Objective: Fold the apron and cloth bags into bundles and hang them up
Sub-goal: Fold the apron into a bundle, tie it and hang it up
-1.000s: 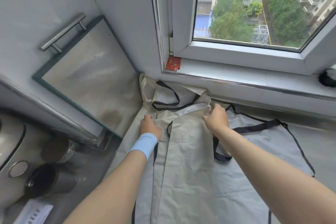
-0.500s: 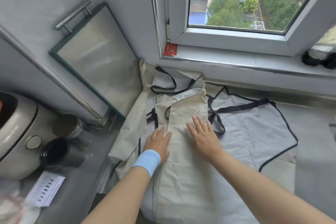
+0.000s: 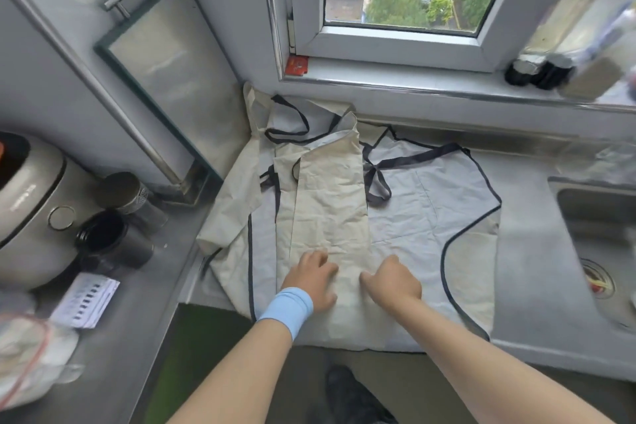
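A light grey apron (image 3: pixel 433 210) with dark trim and straps lies spread on the counter below the window. On top of it lies a beige cloth bag (image 3: pixel 330 203), folded into a long narrow strip. A second beige bag (image 3: pixel 234 203) sticks out from under the apron at the left. My left hand (image 3: pixel 313 280), with a blue wristband, and my right hand (image 3: pixel 392 280) sit side by side on the near part of the strip. The fingers of both curl into its fabric.
A steel sink (image 3: pixel 599 224) is at the right. At the left stand a rice cooker (image 3: pixel 24 203), two dark cups (image 3: pixel 110 237) and a paper slip (image 3: pixel 86 299). A framed panel (image 3: pixel 165 72) leans on the wall. Jars (image 3: pixel 537 70) sit on the window sill.
Both hands came back from the strip's far end, smoothed along it with flat fingers, and now sit at its near part with fingers curled. The view has pulled back.
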`<state>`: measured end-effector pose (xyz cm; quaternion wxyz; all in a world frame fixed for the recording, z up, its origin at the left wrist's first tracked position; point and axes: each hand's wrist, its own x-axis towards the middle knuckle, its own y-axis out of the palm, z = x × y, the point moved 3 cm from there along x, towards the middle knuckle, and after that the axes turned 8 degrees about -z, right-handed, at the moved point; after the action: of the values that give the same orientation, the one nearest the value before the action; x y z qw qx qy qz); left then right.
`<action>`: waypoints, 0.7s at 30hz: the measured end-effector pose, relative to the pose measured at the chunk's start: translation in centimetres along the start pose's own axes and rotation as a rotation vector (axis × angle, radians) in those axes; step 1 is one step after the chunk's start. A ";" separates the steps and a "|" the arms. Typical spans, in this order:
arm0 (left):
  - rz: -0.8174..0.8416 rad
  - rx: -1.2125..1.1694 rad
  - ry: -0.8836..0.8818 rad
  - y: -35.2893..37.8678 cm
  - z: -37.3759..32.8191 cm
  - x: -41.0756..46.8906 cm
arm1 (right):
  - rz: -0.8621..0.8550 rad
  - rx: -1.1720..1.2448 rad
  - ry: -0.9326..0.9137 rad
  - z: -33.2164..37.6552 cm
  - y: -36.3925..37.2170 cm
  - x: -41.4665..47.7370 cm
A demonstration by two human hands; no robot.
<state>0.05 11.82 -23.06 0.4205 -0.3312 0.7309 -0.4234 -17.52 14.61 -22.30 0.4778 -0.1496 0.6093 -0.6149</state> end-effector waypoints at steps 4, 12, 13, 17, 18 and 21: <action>0.011 -0.060 -0.027 0.3 -0.5 -1.5 | 0.209 0.169 0.137 -0.5 0.4 -1.6; -0.136 -0.172 0.061 -1.5 -3.2 -5.5 | 0.401 0.757 0.207 1.8 -2.0 -3.0; -0.179 -0.170 0.057 -2.0 -3.5 -5.8 | 0.402 0.841 0.174 2.5 -2.9 -3.1; -0.316 -0.228 -0.091 -4.5 -2.8 -6.1 | 0.369 1.093 -0.003 4.5 -5.3 -3.5; -0.322 -0.284 -0.145 -5.0 -2.3 -6.1 | 0.371 1.093 -0.096 4.8 -5.6 -3.7; -0.294 -0.424 -0.173 -6.7 -1.5 -6.2 | 0.198 0.649 -0.588 5.3 -5.9 -4.2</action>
<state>2.25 14.71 -14.59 0.3365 -0.5494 0.7086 -0.2878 -13.77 13.43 -14.28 0.7092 -0.1013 0.2346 -0.6570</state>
